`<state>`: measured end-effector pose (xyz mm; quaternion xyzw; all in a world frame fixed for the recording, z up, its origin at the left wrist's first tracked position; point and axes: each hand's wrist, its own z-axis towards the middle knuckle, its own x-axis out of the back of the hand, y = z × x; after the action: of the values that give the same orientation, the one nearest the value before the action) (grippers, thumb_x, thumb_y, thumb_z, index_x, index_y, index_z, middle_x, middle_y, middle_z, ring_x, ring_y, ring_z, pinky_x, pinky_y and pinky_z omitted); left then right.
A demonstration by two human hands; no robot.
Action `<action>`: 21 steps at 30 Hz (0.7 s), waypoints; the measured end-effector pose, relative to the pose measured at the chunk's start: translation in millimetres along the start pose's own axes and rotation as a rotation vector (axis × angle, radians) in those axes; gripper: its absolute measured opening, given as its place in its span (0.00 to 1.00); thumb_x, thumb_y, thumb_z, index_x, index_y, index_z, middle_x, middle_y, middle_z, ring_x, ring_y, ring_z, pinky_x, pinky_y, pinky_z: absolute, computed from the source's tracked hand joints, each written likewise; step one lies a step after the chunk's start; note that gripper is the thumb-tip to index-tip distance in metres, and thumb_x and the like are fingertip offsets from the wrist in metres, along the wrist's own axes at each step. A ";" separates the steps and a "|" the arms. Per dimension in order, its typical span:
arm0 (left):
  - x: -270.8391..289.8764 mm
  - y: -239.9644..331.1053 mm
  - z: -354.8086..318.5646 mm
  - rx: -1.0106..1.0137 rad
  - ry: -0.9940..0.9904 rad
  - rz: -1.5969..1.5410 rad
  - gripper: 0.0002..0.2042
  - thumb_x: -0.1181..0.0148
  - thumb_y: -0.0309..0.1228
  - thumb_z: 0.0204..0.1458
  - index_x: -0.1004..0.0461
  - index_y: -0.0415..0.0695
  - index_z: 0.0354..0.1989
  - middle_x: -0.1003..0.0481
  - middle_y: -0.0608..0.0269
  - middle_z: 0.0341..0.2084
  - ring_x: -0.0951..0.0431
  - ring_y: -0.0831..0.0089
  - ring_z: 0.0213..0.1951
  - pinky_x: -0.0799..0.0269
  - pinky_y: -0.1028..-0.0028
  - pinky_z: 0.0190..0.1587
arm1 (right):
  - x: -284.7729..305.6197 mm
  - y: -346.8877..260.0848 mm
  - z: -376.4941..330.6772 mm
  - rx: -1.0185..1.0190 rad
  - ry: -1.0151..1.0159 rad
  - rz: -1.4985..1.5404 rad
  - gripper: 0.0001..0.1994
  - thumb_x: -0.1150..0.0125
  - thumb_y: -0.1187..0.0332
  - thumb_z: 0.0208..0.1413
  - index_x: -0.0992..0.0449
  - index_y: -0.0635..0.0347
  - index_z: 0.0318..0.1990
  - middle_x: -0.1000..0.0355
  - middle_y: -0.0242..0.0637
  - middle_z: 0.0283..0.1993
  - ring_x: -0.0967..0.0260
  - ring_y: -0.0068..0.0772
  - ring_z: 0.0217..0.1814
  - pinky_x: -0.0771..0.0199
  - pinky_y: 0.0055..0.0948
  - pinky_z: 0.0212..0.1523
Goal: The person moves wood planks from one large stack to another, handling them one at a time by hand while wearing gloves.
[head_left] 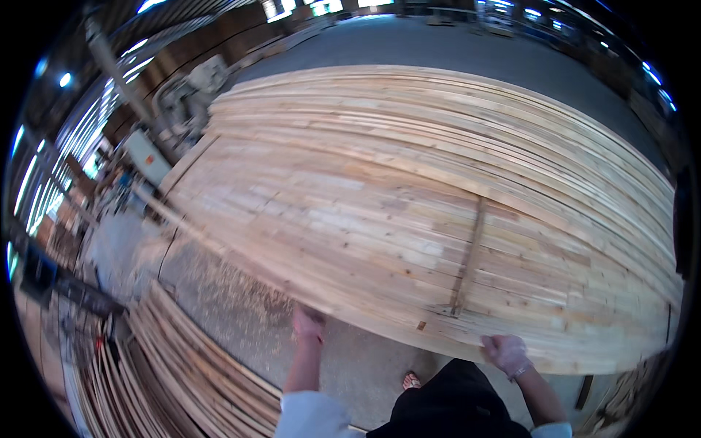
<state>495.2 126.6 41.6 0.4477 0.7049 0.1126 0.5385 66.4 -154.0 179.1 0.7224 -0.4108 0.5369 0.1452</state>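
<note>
“Board [365, 315] (clock face centred on the view): it lies along the near edge of the pile, its free end jutting out at 9 o'clock. How is it held?”

“The left hand [309, 321], at 7 o'clock, meets the edge from below; its fingers are partly hidden, so a firm clamp cannot be told. The right hand [505, 354], between 4 and 5, has its fingers curled at the same edge; whether they pinch the wood or merely rest on it cannot be told either.”

“And next outward?”

“Planks [321, 215] spread side by side through the centre. A stick [471, 255] lies across them toward 3 to 4 o'clock. A foot [411, 380] in an open sandal shows between 5 and 6, below the edge. Sawdust [234, 288] covers floor at 8; long loose strips [197, 358] lie between 7 and 8.”

“What might fail?”

“Uneven lifting would probably swing the long free end; a lost grip could drop the edge toward the toes. Fingers beneath it risk pinching or splinters, bare skin being the cause. Stepping back, a heel could slip on sawdust.”
</note>
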 end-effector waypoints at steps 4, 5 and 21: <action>113.0 -162.6 -74.7 0.159 -0.283 1.069 0.15 0.55 0.38 0.59 0.24 0.42 0.38 0.22 0.59 0.31 0.22 0.66 0.34 0.24 0.67 0.37 | 0.1 -84.6 33.0 0.226 -0.204 0.109 0.22 0.56 0.45 0.59 0.23 0.50 0.44 0.24 0.45 0.38 0.27 0.50 0.43 0.28 0.44 0.45; 100.8 -194.9 -98.0 0.429 -0.414 0.609 0.15 0.51 0.39 0.57 0.24 0.42 0.42 0.22 0.57 0.36 0.22 0.66 0.39 0.26 0.67 0.43 | -11.6 -89.6 39.2 0.310 -0.174 0.165 0.23 0.56 0.44 0.59 0.24 0.50 0.46 0.24 0.45 0.40 0.27 0.49 0.44 0.29 0.42 0.47; 18.9 -92.6 -122.4 0.626 -0.366 0.227 0.24 0.45 0.51 0.55 0.30 0.44 0.51 0.23 0.57 0.42 0.22 0.61 0.44 0.28 0.59 0.53 | -15.3 -12.7 28.3 0.235 -0.186 0.456 0.20 0.45 0.52 0.58 0.26 0.50 0.52 0.25 0.42 0.48 0.29 0.41 0.53 0.32 0.35 0.56</action>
<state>342.4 127.2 18.1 0.6787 0.5431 -0.1311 0.4767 93.2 -157.8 157.5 0.6694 -0.5094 0.5310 -0.1024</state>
